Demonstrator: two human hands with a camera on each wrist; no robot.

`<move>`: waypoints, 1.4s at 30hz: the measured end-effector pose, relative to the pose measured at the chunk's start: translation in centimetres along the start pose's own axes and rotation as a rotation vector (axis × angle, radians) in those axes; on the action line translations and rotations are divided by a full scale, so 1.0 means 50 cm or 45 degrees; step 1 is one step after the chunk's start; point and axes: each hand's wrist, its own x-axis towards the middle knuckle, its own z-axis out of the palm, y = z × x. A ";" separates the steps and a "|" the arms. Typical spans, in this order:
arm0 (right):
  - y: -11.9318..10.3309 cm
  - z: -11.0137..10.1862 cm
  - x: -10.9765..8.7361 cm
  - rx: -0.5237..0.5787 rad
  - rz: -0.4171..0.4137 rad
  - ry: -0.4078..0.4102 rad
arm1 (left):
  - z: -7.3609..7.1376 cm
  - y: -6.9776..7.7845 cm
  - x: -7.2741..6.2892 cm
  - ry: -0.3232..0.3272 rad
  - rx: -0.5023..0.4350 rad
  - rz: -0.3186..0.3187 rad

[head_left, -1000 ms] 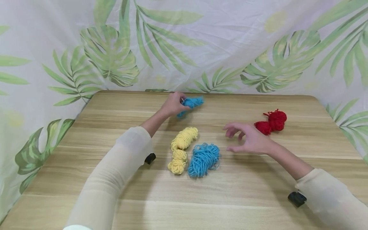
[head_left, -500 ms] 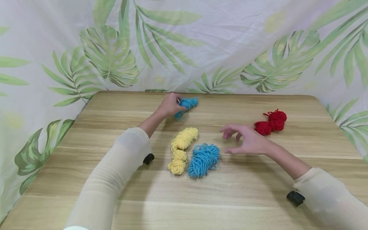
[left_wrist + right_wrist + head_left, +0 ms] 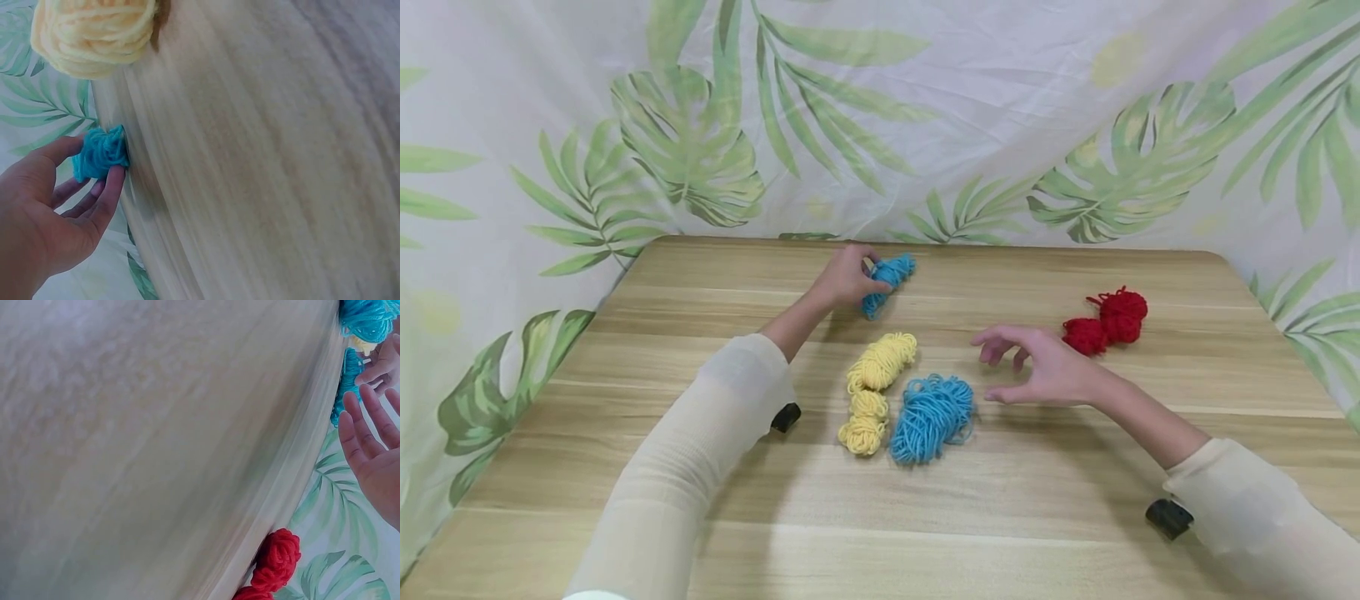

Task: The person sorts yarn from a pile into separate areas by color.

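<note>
Near the table's far edge, my left hand (image 3: 848, 277) pinches a small blue yarn skein (image 3: 891, 279) between thumb and fingers. The left wrist view shows the same skein (image 3: 100, 153) close against the wooden surface, fingertips on both its sides. My right hand (image 3: 1045, 364) hovers over the table with fingers loosely bent and apart, holding nothing. Left of it lies a larger blue yarn skein (image 3: 932, 418). Two yellow yarn skeins (image 3: 882, 362) lie end to end beside that one. Behind the right hand sit two red yarn bundles (image 3: 1122, 315).
The wood-grain table (image 3: 1000, 533) reaches back to a white curtain (image 3: 985, 92) printed with green leaves. A black wrist device (image 3: 1169, 518) shows under the right sleeve, and another black device (image 3: 786, 417) under the left.
My left hand has shifted slightly left and toward me with the small blue yarn skein, which now angles more steeply. The right hand has drifted a little left; the other yarn stays put.
</note>
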 end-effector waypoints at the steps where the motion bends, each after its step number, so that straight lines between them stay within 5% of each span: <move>1: 0.000 0.000 0.000 0.000 -0.002 -0.001 | 0.000 -0.001 -0.001 -0.003 -0.017 0.005; 10: 0.002 0.005 0.003 -0.009 -0.015 -0.014 | -0.003 -0.008 -0.009 -0.058 -0.226 0.014; 42: -0.024 0.030 0.022 -0.008 -0.081 -0.131 | -0.026 -0.014 -0.034 -0.133 -0.319 0.000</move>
